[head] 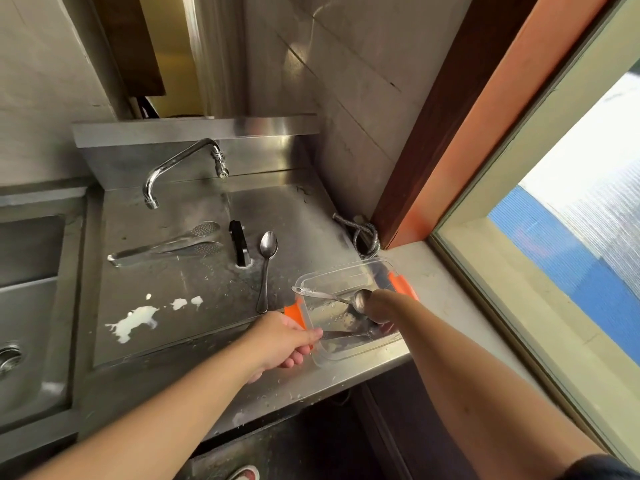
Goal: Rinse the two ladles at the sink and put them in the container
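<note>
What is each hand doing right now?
Left hand: closed on the container rim.
Right hand: inside the container among the ladles; grip cannot be told.

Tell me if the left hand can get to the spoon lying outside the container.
Probably yes. The left hand is at the container edge, and the spoon lies bare on the steel counter just beyond, nothing between.

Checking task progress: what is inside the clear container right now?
The container holds one ladle, propped on its rim. The right hand reaches in and covers whatever it grips. More metal shows at the bottom, too blurred to identify.
</note>
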A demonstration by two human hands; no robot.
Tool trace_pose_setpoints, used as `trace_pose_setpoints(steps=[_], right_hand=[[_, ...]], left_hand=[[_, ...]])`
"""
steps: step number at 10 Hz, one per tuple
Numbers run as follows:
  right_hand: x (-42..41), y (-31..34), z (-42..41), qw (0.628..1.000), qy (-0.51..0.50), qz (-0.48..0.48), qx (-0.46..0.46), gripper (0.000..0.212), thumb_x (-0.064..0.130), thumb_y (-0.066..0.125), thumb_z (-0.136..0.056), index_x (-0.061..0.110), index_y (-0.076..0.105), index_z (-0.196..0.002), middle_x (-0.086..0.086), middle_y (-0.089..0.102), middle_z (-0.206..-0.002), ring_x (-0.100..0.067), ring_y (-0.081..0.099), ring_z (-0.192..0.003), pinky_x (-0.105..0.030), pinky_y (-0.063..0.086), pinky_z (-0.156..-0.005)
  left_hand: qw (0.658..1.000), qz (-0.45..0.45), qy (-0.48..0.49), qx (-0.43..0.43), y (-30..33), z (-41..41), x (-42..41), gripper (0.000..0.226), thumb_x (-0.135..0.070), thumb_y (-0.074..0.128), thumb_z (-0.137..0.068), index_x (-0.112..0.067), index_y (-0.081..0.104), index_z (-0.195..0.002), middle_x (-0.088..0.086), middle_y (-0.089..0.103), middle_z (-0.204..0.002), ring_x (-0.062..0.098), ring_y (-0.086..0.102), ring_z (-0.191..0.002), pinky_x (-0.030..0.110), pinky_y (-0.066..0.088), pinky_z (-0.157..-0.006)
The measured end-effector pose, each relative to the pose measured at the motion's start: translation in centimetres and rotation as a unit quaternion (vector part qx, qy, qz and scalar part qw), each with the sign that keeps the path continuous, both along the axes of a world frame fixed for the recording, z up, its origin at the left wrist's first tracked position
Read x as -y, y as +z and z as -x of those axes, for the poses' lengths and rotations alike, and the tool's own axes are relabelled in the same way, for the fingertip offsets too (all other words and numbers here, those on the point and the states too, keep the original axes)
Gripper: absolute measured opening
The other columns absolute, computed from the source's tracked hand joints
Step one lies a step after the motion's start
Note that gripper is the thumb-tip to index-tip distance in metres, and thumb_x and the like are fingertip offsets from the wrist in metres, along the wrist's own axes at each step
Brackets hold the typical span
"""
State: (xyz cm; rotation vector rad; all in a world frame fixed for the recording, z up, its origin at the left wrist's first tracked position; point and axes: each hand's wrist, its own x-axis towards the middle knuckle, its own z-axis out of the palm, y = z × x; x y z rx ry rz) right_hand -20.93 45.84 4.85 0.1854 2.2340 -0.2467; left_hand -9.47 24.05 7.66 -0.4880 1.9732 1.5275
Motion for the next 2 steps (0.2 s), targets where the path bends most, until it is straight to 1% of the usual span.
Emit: trace_pose_setpoints(steps=[1, 2], right_hand=[[-0.3, 0.3, 0.0, 0.999, 0.045, 0.000, -0.020, 0.018, 0.011, 0.054, -0.093, 0.006, 0.065, -0.107, -0.016, 0.072, -0.099, -0.031, 0.071, -0.086, -0.036, 0.059, -0.079], [-0.7, 1.0, -0.1, 0.995, 0.040, 0.015, -0.090, 0.029, 0.017, 0.058, -0.094, 0.002, 0.068, -0.117, -0.011, 0.066, -0.095, -0.027, 0.064, -0.080, -0.025, 0.048, -0.061]], left_hand=[[1.000, 0.012, 0.011, -0.010, 0.2, -0.2, 0.3, 0.042, -0.051, 0.075, -0.081, -0.010, 0.073, -0.091, 0.002, 0.073, -0.075, 0.008, 0.060, -0.052, 0.017, 0.047, -0.045], [1.000, 0.024, 0.017, -0.004, 0.9, -1.4, 0.8, 0.039, -0.054, 0.068, -0.085, -0.017, 0.072, -0.095, 0.003, 0.074, -0.090, 0.010, 0.063, -0.063, 0.019, 0.053, -0.053]])
